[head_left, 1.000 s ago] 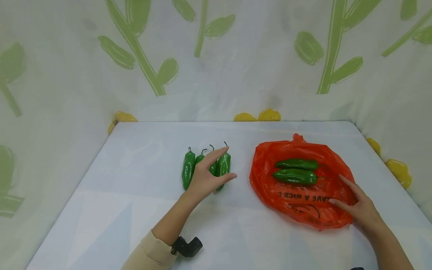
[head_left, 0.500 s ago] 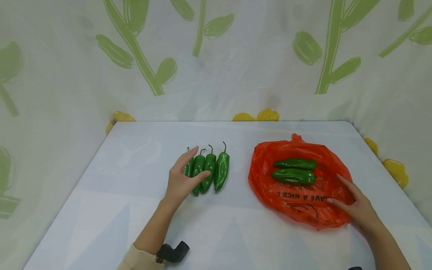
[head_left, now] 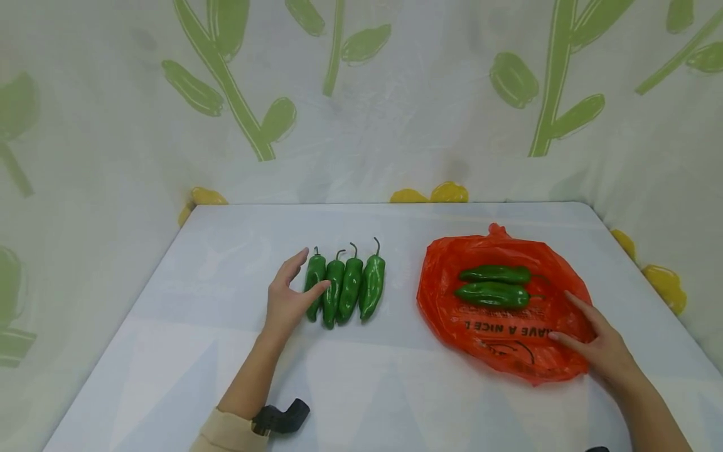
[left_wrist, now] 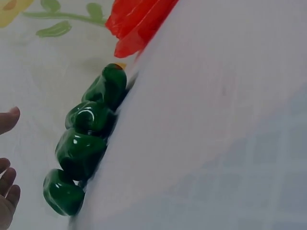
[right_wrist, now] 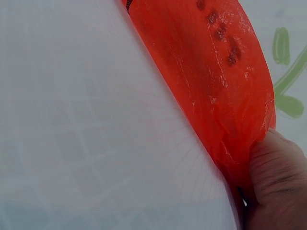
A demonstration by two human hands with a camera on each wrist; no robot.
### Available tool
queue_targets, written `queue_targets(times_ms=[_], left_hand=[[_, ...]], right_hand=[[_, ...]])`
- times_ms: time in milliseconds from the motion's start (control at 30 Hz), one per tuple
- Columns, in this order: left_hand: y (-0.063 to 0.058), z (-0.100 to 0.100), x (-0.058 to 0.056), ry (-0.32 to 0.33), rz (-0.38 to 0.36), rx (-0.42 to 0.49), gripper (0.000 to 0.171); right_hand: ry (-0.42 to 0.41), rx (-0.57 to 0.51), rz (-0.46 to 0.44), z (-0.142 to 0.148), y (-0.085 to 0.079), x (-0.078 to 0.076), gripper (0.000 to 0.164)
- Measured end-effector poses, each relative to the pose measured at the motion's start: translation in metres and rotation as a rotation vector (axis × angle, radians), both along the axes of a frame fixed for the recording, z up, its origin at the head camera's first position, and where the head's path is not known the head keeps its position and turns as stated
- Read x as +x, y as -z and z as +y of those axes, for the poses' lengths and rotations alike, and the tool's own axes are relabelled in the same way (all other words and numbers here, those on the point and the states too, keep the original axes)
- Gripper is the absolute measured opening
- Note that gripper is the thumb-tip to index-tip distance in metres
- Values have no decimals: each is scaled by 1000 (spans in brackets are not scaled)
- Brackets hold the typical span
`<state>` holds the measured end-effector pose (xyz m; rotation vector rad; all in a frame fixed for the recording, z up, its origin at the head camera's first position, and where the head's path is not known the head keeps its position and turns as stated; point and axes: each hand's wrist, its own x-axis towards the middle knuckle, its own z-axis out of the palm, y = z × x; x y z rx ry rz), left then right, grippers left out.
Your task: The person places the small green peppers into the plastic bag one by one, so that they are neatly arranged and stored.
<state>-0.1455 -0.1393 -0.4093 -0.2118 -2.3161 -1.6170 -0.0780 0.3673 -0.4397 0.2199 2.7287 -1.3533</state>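
Note:
My left hand (head_left: 285, 302) is beside the leftmost green chili pepper (head_left: 315, 273), with thumb and fingers spread apart. The thumb tip overlaps that pepper in the head view; whether it touches, I cannot tell. Several green chili peppers (head_left: 351, 289) lie side by side there, stems pointing to the far edge. In the left wrist view, their tips (left_wrist: 81, 151) face the camera and my fingers (left_wrist: 7, 184) stay apart from them. My right hand (head_left: 609, 348) rests on the right rim of a red plastic bag (head_left: 443, 314), fingers extended. Two green chili peppers (head_left: 491, 295) lie on the bag, stems rightward.
A white table (head_left: 350, 389) with pale blue shapes bears everything. Behind it and at its sides hangs a whitish cloth (head_left: 407, 113) printed with green plants. A black wrist mount (head_left: 282, 417) sits on my left forearm.
My left hand has moved left across the row of peppers, from the right-hand ones to the leftmost, its fingers staying spread. The right hand, the bag and the peppers have stayed put.

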Motion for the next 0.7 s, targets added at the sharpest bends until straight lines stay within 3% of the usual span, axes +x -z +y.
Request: queue_targets(times_ms=[167,433,700], left_hand=[[8,0,-3,-1,-91,-25,71],[19,-2,-5,-33,-147,-55,68],[34,-5,-7,-10,-210,-52,67]], right_hand=[[-5,4,-4,2,-1,0,88],[-1,11,-20,0,-1,-1,89],[-4,2,-23,1,-2,0,89]])
